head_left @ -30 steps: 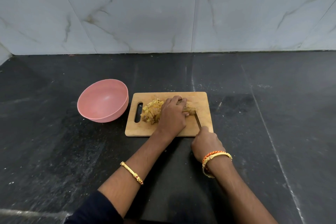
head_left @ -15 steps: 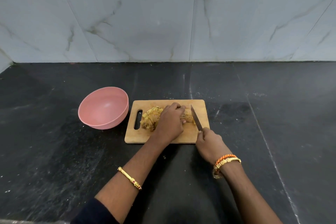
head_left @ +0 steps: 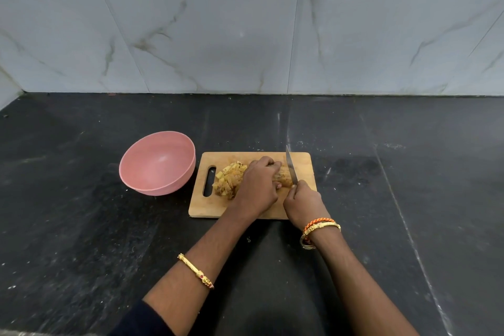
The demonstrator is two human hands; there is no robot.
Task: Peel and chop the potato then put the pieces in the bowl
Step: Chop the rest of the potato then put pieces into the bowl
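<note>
Potato (head_left: 285, 178) on board (head_left: 304, 165), left hand (head_left: 257, 189) clamping it, right hand (head_left: 302, 203) gripping knife (head_left: 290, 166); tuck fingertips clear, slice straight down; chopped pieces (head_left: 227, 181) piled nearby, bowl (head_left: 158, 162) left on worktop (head_left: 81, 226)

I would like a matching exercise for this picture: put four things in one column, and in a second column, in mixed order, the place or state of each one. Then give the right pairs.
Things:
1. pink bowl
2. knife
3. chopped pieces
4. uncut potato piece

Places or states:
A. piled on the cutting board near its handle slot
B. on the counter, left of the board, nothing in it
C. under the fingers of the left hand
D. gripped in the right hand, blade over the board

Pairs: 1-B, 2-D, 3-A, 4-C
</note>
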